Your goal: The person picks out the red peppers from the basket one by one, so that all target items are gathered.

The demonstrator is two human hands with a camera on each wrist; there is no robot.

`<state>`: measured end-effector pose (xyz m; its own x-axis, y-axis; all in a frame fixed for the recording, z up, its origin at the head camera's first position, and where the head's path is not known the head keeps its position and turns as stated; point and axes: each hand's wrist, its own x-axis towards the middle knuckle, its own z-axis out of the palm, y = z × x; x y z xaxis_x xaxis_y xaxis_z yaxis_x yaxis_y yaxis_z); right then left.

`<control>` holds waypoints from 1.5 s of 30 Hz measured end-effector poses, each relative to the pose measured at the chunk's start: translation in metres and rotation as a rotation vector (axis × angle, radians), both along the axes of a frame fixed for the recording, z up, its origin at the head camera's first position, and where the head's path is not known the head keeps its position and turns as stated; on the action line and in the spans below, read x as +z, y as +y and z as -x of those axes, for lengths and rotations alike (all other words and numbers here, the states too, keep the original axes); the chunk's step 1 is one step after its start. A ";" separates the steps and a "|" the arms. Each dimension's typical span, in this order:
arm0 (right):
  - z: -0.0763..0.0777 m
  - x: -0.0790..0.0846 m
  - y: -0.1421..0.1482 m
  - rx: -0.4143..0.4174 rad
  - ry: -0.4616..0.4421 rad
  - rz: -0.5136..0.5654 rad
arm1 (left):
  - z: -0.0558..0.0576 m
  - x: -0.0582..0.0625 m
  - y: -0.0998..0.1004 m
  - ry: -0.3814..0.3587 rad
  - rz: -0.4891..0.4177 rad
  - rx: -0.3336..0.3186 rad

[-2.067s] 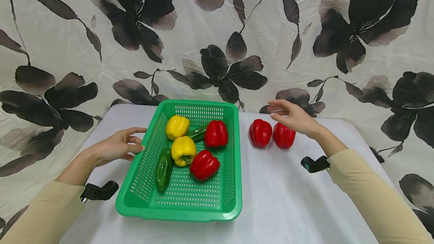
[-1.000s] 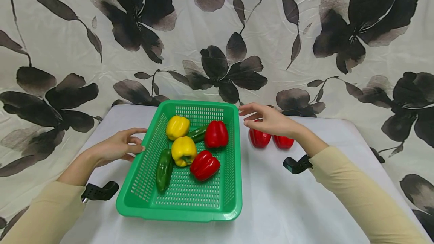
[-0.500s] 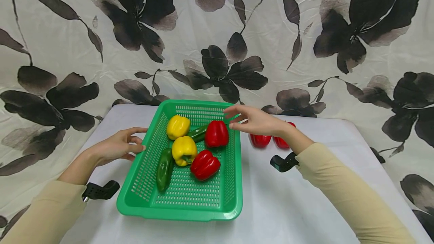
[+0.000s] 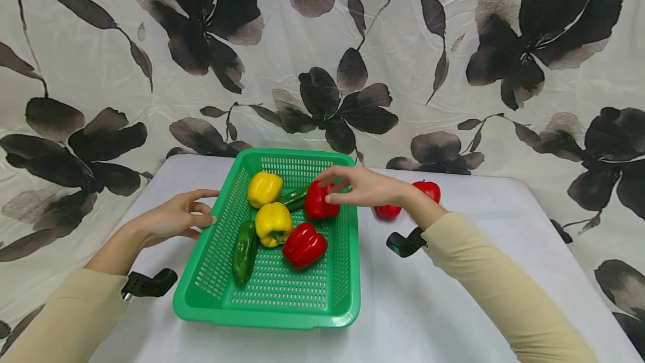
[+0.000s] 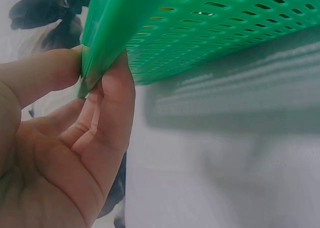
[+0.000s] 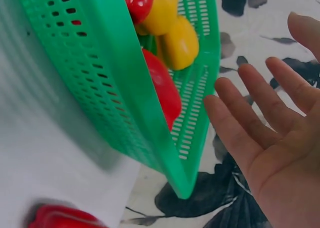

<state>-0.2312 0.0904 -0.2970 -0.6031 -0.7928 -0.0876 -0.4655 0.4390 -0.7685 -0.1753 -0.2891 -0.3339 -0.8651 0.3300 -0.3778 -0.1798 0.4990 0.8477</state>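
A green plastic basket [image 4: 267, 319] with slotted walls holds two red bell peppers, two yellow bell peppers [image 4: 274, 226] and two long dark green vegetables [image 4: 244, 254]. My left hand [image 4: 173, 217] pinches the basket's left rim between thumb and fingers, plainly seen in the left wrist view. Over the basket's right side, my right hand [image 4: 368, 186] hovers with its fingers in front of the upper red bell pepper [image 4: 316, 206]. The right wrist view has this hand [image 6: 280, 133] spread and holding nothing. Lower in the basket lies the other red bell pepper [image 4: 304, 246].
Two more red bell peppers lie on the white table [image 4: 403, 296] right of the basket: one [image 4: 387, 212] partly behind my right hand, the other [image 4: 429, 189] partly behind my wrist. A floral cloth [image 4: 428, 60] hangs behind the table.
My right hand has moved left from above the two loose red peppers, past the basket's right rim, to the upper red pepper inside. The left hand stays on the rim.
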 end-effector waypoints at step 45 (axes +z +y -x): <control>-0.004 -0.023 -0.068 0.178 -0.089 -0.416 | 0.001 -0.001 -0.001 -0.002 0.009 0.003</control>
